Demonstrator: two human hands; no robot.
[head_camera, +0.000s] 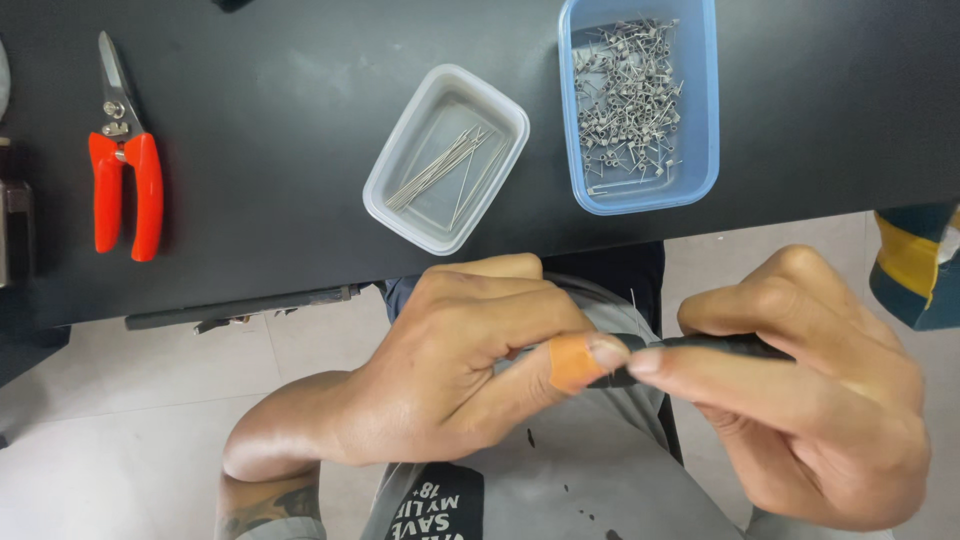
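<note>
Head view: both hands work a black rod over the lap, off the table's near edge.
Left hand (450, 370) pinches the rod (700, 348) tip, right hand (810, 400) clenched round its shaft. A thin wire (634, 298) stands up there; a slip could drop it to the floor or prick the bandaged thumb (575, 362).

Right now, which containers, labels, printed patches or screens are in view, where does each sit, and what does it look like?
Clear tub: middle of the black table, rounded rectangle, holds straight thin wires.
Blue tub: right of the clear one, rectangular, full of small wire coils.
Printed patch: on the grey garment at the bottom edge, black with white lettering.
Orange plaster: wrapped round a left hand finger.
No screens or signs.
</note>
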